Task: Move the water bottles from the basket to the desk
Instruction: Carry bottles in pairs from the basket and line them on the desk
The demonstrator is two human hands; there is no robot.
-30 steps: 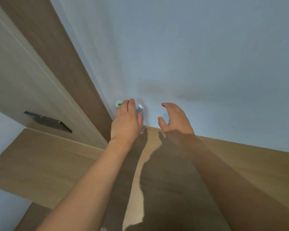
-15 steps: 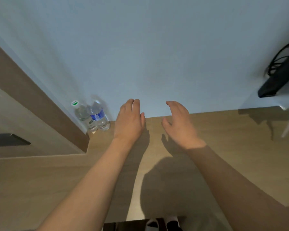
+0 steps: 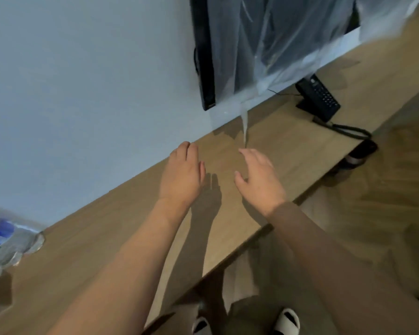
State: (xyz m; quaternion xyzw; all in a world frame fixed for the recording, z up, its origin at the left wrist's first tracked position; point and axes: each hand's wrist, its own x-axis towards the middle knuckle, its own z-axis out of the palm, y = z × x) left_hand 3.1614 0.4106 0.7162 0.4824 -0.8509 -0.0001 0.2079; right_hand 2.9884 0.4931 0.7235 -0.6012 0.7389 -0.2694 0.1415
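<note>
Two clear water bottles (image 3: 7, 240), one with a blue label, stand together on the wooden desk (image 3: 107, 238) at the far left edge of the view, against the pale wall. My left hand (image 3: 182, 175) hovers palm down over the middle of the desk, fingers apart, holding nothing. A little to its right, my right hand (image 3: 259, 180) is also spread and empty. Both hands are far from the bottles. No basket is in view.
A black wall-mounted screen (image 3: 206, 56) draped in clear plastic hangs above the desk at the upper right. A black desk phone (image 3: 318, 97) with a coiled cord sits at the desk's far right. My feet in white sandals (image 3: 287, 321) show below the desk's front edge.
The view has swung to the right, so the bottles slid to the far left edge and the screen and phone came into sight. Both hands stay empty and spread.
</note>
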